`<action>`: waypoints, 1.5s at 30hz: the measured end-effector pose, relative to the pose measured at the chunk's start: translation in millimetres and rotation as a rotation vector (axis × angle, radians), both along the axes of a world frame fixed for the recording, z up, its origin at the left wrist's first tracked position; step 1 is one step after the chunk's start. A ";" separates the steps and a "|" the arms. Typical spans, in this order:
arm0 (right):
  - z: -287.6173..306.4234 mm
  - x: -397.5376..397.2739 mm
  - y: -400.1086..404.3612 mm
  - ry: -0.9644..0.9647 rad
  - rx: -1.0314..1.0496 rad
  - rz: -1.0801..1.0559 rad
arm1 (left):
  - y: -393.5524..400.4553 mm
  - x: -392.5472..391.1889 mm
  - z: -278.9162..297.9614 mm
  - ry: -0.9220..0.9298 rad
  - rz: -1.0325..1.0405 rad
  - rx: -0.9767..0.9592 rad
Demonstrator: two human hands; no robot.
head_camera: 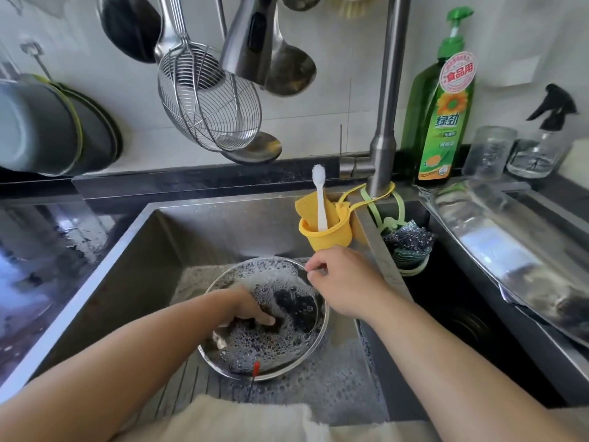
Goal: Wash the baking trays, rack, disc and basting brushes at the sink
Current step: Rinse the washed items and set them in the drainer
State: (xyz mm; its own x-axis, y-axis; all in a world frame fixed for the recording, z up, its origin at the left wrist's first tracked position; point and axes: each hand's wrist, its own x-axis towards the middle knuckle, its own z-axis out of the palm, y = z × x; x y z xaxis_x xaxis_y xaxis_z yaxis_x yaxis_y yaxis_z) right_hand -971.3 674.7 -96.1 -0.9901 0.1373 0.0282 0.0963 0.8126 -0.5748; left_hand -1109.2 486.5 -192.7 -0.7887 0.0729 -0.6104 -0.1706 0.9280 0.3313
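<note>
1. A stainless steel sink [134, 256] fills the middle of the view, seen from above by a person standing at it.
2. A round metal baking tray [314, 333] sits tilted in the left basin, its far rim raised. Soap suds cover its dark inner face.
3. The left hand [248, 309] reaches into the tray, fingers curled down around a dark scrubbing pad [274, 325] and pressing it on the sudsy surface.
4. The right hand [342, 282] holds the tray's upper right rim, with thumb and fingers pinched together on the edge.
5. A thin red-handled tool [256, 368], possibly a brush, lies at the tray's near rim; too little shows to tell which.
6. Foam spreads over the basin floor around the tray.
7. A yellow caddy [326, 232] hangs on the basin's far right wall, just beyond the right hand. It holds a white toothbrush [319, 196] standing upright and a yellow sponge [302, 207].
8. A steel faucet [387, 106] rises behind the divider between the basins.
9. In the right basin a green holder carries a metallic scouring pad [406, 242].
10. A rectangular shiny tray [497, 247] leans along the right basin's outer edge.
11. On the bench behind stand a green dish soap bottle [443, 110], a glass jar [487, 153] and a clear spray bottle [541, 145].
12. A wire skimmer [210, 110] and ladles [290, 68] hang on the wall above the sink.
13. Round pans [47, 129] lean at the far left.
</note>
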 end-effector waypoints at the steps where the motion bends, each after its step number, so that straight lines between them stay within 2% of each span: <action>1: -0.2 -0.7 -0.1 -0.002 -0.003 -0.001 | -2.0 1.6 4.3 -0.022 0.009 0.039; 4: 0.5 0.0 -0.4 -0.009 -0.012 0.009 | -7.8 8.6 25.3 -0.021 0.140 0.189; 6: 2.9 1.2 -1.2 -0.017 -0.015 0.011 | -12.7 13.6 45.0 0.001 0.263 0.378; 8: 4.0 1.6 -1.2 -0.024 -0.019 0.008 | -18.9 18.8 68.7 0.068 0.346 0.555; 12: 8.5 10.2 -9.3 -0.003 -0.056 -0.028 | -38.3 41.2 106.3 0.207 0.431 0.774; 14: 21.6 11.3 -15.6 0.069 -0.048 -0.091 | -47.9 47.8 104.0 0.277 0.438 0.798; 16: 45.5 -0.7 -12.4 0.175 0.052 -0.163 | -50.6 44.7 98.7 0.382 0.374 0.726; 18: 75.1 -26.0 -1.8 0.235 0.123 -0.239 | -53.4 40.7 95.4 0.408 0.364 0.677; 21: 110.8 -75.6 26.7 0.149 0.176 -0.363 | -60.5 34.8 95.2 0.397 0.432 0.747; 23: 121.6 -104.9 42.4 0.069 0.135 -0.463 | -64.5 29.6 95.5 0.348 0.510 0.834; 27: 131.7 -146.6 41.0 -0.041 -0.030 -0.405 | -72.1 22.5 88.8 0.177 0.658 1.009; 32: 121.2 -145.1 15.6 -0.084 0.051 -0.425 | -72.2 18.5 85.3 0.153 0.681 0.996; 35: 129.4 -126.3 9.3 0.038 -0.142 -0.459 | -74.4 22.1 90.5 0.166 0.668 0.940; 39: 164.2 -64.8 -7.3 0.641 -0.512 -0.366 | -76.3 29.4 97.0 0.180 0.577 0.859; 40: 176.6 -52.7 -14.8 0.711 -0.587 -0.294 | -75.1 31.1 96.9 0.181 0.556 0.850; 41: 187.2 -47.8 -22.8 0.725 -0.653 -0.213 | -73.5 34.2 97.5 0.175 0.533 0.835; 43: 206.2 -54.0 -35.8 0.615 -0.771 -0.065 | -71.1 38.8 97.1 0.163 0.480 0.817; 45: 218.3 -67.2 -46.8 0.563 -0.816 -0.066 | -71.1 37.7 92.2 0.136 0.490 0.843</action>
State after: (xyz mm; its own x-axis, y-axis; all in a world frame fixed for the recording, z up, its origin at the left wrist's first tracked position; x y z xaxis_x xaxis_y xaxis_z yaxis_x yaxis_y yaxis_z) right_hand -1038.4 627.9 122.2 -0.8512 0.3777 0.3643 -0.3316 0.1509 -0.9313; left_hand -1071.6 415.3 -100.6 -0.9077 0.0889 -0.4101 -0.3845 0.2153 0.8977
